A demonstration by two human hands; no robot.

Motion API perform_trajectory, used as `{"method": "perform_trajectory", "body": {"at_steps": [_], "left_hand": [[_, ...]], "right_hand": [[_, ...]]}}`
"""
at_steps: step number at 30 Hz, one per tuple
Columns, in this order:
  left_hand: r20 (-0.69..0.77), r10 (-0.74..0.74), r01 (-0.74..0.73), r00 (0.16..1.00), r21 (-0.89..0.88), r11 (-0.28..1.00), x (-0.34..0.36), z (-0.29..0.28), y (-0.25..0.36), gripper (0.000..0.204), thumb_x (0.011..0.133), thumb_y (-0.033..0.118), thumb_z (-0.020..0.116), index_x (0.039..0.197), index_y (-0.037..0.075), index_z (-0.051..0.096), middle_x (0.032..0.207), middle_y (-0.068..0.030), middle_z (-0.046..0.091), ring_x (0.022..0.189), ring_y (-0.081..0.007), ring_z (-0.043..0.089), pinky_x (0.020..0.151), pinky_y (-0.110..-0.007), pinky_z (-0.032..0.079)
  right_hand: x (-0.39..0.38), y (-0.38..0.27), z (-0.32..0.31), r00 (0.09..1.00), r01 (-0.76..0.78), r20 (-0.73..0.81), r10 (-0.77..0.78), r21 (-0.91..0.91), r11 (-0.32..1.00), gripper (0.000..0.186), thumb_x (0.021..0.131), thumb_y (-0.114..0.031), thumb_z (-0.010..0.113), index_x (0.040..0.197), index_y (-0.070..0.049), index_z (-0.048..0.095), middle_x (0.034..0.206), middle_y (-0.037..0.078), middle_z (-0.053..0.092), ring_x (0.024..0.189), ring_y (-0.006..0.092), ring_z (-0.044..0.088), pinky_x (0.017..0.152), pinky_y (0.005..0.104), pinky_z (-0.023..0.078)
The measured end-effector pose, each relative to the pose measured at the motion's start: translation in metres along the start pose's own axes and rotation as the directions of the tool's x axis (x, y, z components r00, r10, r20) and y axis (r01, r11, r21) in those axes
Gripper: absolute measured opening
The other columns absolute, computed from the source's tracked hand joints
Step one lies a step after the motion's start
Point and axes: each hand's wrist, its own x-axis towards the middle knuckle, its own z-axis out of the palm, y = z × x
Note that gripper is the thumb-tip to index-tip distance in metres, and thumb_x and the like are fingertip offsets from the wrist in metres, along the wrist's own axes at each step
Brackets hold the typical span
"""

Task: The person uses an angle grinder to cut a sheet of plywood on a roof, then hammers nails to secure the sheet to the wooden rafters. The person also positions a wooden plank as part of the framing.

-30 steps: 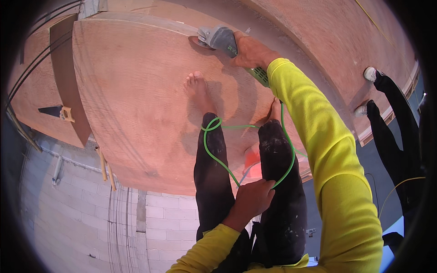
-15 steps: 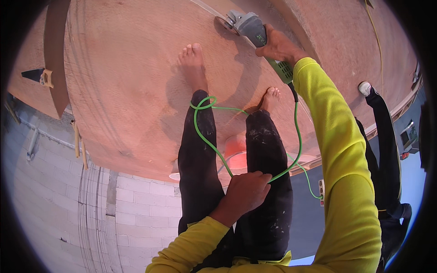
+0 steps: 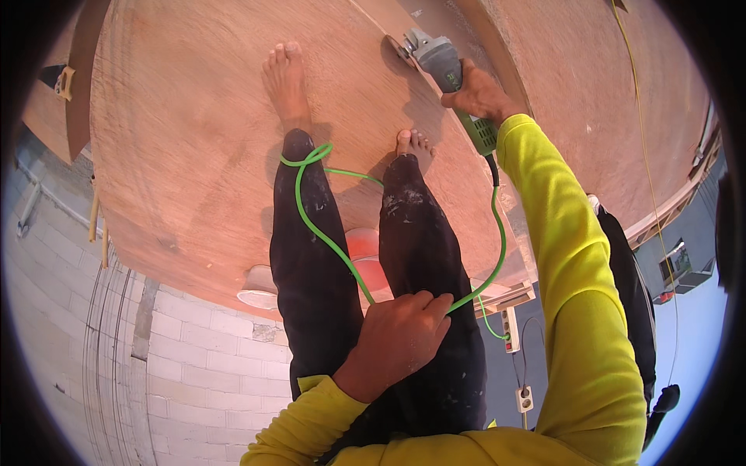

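My right hand [image 3: 478, 97] grips a grey-and-green angle grinder [image 3: 437, 58] by its body, with its disc [image 3: 395, 48] at a long straight edge of the plywood surface [image 3: 186, 140]. My left hand [image 3: 396, 342] is closed on the looped green power cord [image 3: 317, 233] over my thighs; its palm is hidden. The cord runs up to the grinder's tail, and a loop lies over my left shin. My bare feet [image 3: 286, 85] are on the plywood, left of and below the grinder.
A handsaw [image 3: 66, 82] lies at the far left. A red bucket [image 3: 361, 273] shows between my legs, a white one [image 3: 256, 289] left of them. A power strip [image 3: 510, 328] hangs below the board's edge. A co-worker's dark-clad legs [image 3: 636, 303] are partly behind my right arm. Pale blockwork [image 3: 202, 349] fills the lower left.
The view has shifted, with my feet and the boards now higher and further left in it. My right hand and grinder have moved right relative to my feet. My left hand still holds the cord.
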Motion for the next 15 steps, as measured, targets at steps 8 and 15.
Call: {"method": "perform_trajectory", "body": {"at_steps": [8,15], "left_hand": [[-0.096,-0.07,0.059,0.993,-0.115,0.992,0.005,0.014,-0.012,0.03,0.083,0.013,0.075,0.113,0.009,0.072,0.077,-0.004,0.062,0.062,-0.0221,0.063,0.054,-0.034,0.049],[-0.161,-0.081,0.041,0.984,-0.241,0.97,0.027,0.023,-0.037,0.028,0.086,0.015,0.074,0.113,0.01,0.072,0.077,-0.0051,0.064,0.062,-0.0248,0.064,0.055,-0.034,0.05]], "right_hand": [[0.012,0.006,0.016,0.997,-0.064,0.034,0.066,-0.053,0.996,0.083,0.071,-0.028,0.081,0.136,0.01,0.045,0.119,0.03,0.066,0.111,0.0407,0.067,0.097,0.0442,0.053],[0.024,0.036,0.019,0.993,-0.072,0.085,0.078,-0.074,0.995,0.086,0.069,-0.029,0.081,0.138,0.006,0.046,0.117,0.029,0.067,0.109,0.0398,0.067,0.096,0.0433,0.053]]}}
